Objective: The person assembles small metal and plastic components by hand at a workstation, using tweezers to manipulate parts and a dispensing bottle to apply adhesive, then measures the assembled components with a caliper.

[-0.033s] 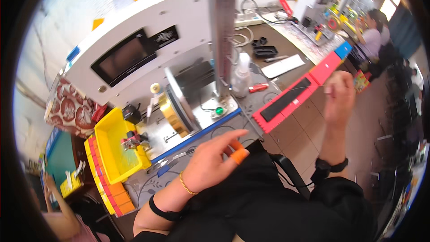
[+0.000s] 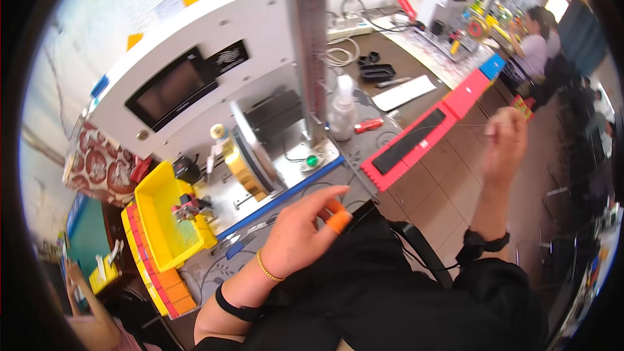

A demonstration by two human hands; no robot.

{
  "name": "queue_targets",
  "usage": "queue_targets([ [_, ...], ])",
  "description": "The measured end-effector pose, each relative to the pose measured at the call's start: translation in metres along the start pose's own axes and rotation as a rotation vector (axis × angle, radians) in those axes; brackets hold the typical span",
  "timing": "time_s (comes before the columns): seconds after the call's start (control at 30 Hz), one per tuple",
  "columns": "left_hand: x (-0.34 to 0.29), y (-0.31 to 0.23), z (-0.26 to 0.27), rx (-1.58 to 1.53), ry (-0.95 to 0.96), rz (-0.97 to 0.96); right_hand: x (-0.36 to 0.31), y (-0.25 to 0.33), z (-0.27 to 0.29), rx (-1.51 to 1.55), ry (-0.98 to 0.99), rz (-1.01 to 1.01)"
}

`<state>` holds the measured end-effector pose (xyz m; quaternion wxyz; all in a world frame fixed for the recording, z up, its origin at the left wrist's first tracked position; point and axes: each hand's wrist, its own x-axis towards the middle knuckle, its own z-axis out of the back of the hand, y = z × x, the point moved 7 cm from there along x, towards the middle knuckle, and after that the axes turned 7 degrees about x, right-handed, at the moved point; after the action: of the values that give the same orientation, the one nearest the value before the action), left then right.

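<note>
Thin strand (image 2: 465, 126) runs leftward from the right grip (image 2: 504, 136), nearly level in view, crossing the red strip (image 2: 433, 139).
I see the right pinching it; the left grip (image 2: 302, 226) is farther off, its hold I can't tell.

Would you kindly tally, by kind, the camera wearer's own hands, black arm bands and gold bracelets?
Hands: 2, the left hand and the right hand
Black bands: 2
Gold bracelet: 1
Total: 5
</note>
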<state>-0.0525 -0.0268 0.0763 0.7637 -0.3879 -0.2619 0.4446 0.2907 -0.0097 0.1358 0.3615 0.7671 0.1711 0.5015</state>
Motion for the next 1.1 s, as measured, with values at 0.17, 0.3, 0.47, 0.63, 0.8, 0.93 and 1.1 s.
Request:
queue_targets([
  [0.17, 0.031, 0.011, -0.038, 0.272, -0.067, -0.170, -0.012, 0.076, 0.166, -0.444, -0.393, 0.320],
  [0.3, 0.068, 0.013, -0.082, 0.373, 0.025, -0.291, -0.018, 0.069, 0.152, -0.847, -0.312, 0.413],
  [0.47, 0.095, 0.020, -0.117, 0.503, 0.064, -0.409, -0.037, -0.104, 0.113, -0.867, 0.058, -0.082],
  [0.63, 0.103, 0.024, -0.127, 0.522, 0.155, -0.379, -0.046, -0.183, 0.121, -0.844, 0.022, -0.252],
  [0.8, 0.108, 0.024, -0.127, 0.528, 0.158, -0.356, -0.045, -0.201, 0.120, -0.847, 0.042, -0.263],
  [0.93, 0.111, 0.023, -0.127, 0.519, 0.159, -0.334, -0.044, -0.203, 0.118, -0.851, 0.014, -0.250],
  [1.1, 0.113, 0.022, -0.127, 0.532, 0.135, -0.343, -0.043, -0.204, 0.116, -0.888, 0.035, -0.247],
])
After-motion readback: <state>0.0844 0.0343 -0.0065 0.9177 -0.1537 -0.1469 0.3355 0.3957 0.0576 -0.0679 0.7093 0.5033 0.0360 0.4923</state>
